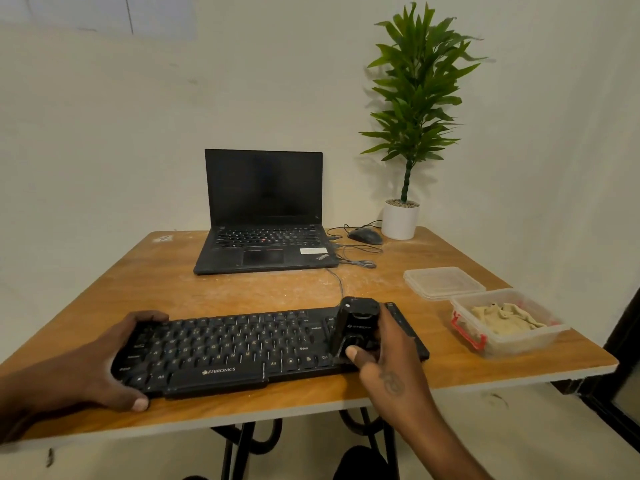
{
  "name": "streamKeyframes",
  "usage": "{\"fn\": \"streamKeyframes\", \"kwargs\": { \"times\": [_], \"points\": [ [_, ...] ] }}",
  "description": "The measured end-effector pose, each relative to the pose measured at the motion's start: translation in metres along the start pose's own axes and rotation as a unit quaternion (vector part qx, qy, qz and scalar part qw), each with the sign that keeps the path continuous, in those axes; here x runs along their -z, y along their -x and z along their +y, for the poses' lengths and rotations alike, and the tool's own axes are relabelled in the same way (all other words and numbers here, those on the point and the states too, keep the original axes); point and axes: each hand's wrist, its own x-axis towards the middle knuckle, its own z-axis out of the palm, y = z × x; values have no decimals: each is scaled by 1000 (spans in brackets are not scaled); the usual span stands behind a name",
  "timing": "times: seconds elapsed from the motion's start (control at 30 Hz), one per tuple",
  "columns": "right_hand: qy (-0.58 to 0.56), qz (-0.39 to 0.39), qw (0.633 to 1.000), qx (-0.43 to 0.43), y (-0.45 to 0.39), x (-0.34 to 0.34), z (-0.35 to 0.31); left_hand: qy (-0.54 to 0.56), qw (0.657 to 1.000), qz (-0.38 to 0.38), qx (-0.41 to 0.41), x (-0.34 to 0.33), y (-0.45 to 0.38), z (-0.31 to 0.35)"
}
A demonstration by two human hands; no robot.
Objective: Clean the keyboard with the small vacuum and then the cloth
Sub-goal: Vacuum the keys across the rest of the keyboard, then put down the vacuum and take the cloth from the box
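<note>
Your left hand [104, 358] clamps the left end of the black keyboard [242, 351]: fingers curled over the far edge at the top-left corner, thumb hooked under the near edge, nail showing. Palm rests over the outermost keys.

Your right hand [384, 362] grips the small vacuum [355, 323], a black boxy unit standing upright on the right part of the keyboard, by the block of keys past the Ctrl key. Thumb presses the front lower face of the unit; the other fingers wrap round its right side and back (their tips are hidden behind the body, so how tightly they close you cannot tell). The nozzle end meets the keys, though the contact itself is masked by your thumb.

The keyboard lies along the near edge of the wooden table [173, 292], slightly skewed, right end farther from you. Its cable runs off toward the laptop [263, 216].

The cloth [502, 318], beige and crumpled, sits inside a clear plastic container [512, 341] with red clips, to the right of the keyboard and apart from it. The container's lid [443, 282] lies just behind it.

Back right: mouse [365, 235] with a loose cable, and a potted plant [401, 216] at the corner.
</note>
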Motion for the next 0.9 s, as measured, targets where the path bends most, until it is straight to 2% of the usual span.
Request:
{"fn": "streamKeyframes", "kwargs": {
  "times": [0.1, 0.23, 0.33, 0.43, 0.53, 0.6, 0.67, 0.9],
  "points": [
    [-139, -11, 989, -55, 0, 1, -5, 59, 996, -19, 60, -6, 3, 72],
    [-296, -10, 947, -122, -8, -2, -8, 104, 987, -34, 119, -6, 13, 97],
    [-418, -9, 898, -139, -11, 1, -18, 88, 991, -24, 102, -6, 19, 111],
    [-506, -22, 849, -152, -10, 0, -28, 38, 997, 51, 49, -18, 18, 149],
    [-537, -29, 828, -158, -11, -7, -35, 21, 987, 157, -11, -49, 9, 194],
    [-549, -25, 821, -155, -11, -11, -43, 70, 970, 222, -68, -72, 2, 224],
    [-561, -18, 815, -145, -10, -15, -54, 151, 946, 272, -88, -92, -5, 253],
    [-557, 34, 823, -106, -10, -25, -84, 270, 915, 294, -56, -128, -25, 308]
  ]
}}
